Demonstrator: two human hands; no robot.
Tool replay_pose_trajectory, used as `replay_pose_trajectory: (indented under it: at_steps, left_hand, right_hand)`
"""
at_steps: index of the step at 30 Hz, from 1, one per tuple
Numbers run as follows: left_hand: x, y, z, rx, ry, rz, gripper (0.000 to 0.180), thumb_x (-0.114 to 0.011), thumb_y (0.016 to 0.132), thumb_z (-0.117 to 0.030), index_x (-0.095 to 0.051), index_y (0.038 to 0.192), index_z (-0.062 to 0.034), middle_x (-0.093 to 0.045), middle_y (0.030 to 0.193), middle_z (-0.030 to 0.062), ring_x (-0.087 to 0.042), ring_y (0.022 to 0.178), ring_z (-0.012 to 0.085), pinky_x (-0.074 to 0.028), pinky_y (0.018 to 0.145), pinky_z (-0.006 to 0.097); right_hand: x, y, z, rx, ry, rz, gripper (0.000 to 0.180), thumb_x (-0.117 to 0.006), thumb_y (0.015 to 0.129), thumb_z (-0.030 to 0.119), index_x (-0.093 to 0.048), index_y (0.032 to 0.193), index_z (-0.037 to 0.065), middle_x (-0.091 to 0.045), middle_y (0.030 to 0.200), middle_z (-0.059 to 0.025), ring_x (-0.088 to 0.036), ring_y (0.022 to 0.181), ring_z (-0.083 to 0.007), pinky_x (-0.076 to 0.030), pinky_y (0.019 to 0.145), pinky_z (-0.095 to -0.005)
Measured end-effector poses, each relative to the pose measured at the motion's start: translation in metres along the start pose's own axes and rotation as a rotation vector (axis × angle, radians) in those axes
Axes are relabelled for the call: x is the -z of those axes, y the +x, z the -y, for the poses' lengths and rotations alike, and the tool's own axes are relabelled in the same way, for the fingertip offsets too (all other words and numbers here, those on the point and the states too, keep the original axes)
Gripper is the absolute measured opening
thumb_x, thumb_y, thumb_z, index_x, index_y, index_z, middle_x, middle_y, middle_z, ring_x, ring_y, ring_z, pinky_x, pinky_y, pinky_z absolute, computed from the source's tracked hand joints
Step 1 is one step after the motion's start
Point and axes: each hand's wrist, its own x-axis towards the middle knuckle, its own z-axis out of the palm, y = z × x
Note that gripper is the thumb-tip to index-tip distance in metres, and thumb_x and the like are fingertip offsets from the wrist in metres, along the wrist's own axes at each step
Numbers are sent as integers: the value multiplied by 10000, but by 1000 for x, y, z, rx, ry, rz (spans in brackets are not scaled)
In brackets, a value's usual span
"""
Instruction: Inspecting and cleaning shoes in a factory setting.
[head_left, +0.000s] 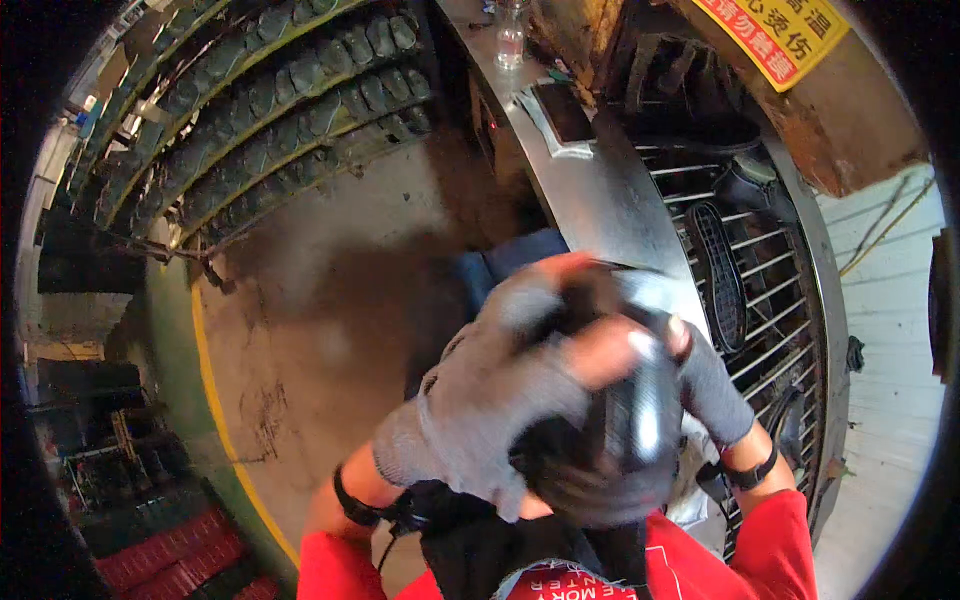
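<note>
A shiny black shoe is held up close in front of my chest, its rounded toe toward me and smeared by motion. My left hand, in a grey glove with bare fingertips, reaches across the shoe's left side and top, its fingers bent over it. On the right side my right hand, gloved the same way, grips the shoe with its thumb on the edge. Most of the right fingers are hidden behind the shoe.
At my right runs a metal bench beside a barred rack carrying a black sole and other footwear. A dark flat device and a bottle stand farther along the bench. Shelves of shoes rise at far left.
</note>
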Motion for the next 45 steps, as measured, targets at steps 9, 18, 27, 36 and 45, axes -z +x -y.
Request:
replay_pose_trajectory:
  at_steps: [9,18,27,36,45]
  left_hand:
    - [-37,-16,66,287,-547,-761,837,-680,1017,-281,-213,1685,-95,-470,1566,92,-496,1382,189,-390,1153,349]
    - [-84,-2,48,502,423,-323,837,-853,843,-219,-458,1571,-97,-384,1583,276,-456,1438,401,-441,1141,447]
    - [-90,-46,104,690,-360,38,404,-561,1089,-215,-605,1458,-54,-739,1164,62,-659,906,105,-533,823,285]
    - [-96,-67,148,794,-508,-48,361,-563,1075,-211,-641,1355,3,-731,1060,79,-644,854,115,-536,802,279]
    - [-105,-109,175,798,-696,-49,477,-550,1090,-366,-592,1399,-4,-725,1159,129,-704,975,198,-572,894,338]
  right_hand:
    - [-46,23,-125,264,1081,-5,862,-501,999,718,-541,1487,9,-639,1438,-149,-641,1266,-277,-481,1126,-455]
    - [-59,-12,-105,127,1059,-39,806,-695,854,438,-521,1469,-53,-682,1335,-204,-710,1139,-312,-552,1049,-419]
    - [114,-150,-157,96,736,-604,616,-717,902,327,-613,1376,-53,-733,1200,-117,-713,1027,-206,-558,927,-340]
    - [177,-173,-227,-511,-1131,-1350,845,-854,753,378,-532,1466,59,-610,1380,-224,-613,1241,-407,-499,1043,-460]
    - [169,39,-115,166,-649,-965,989,-895,734,521,-512,1479,-6,-619,1394,-265,-593,1305,-408,-473,1096,-460]
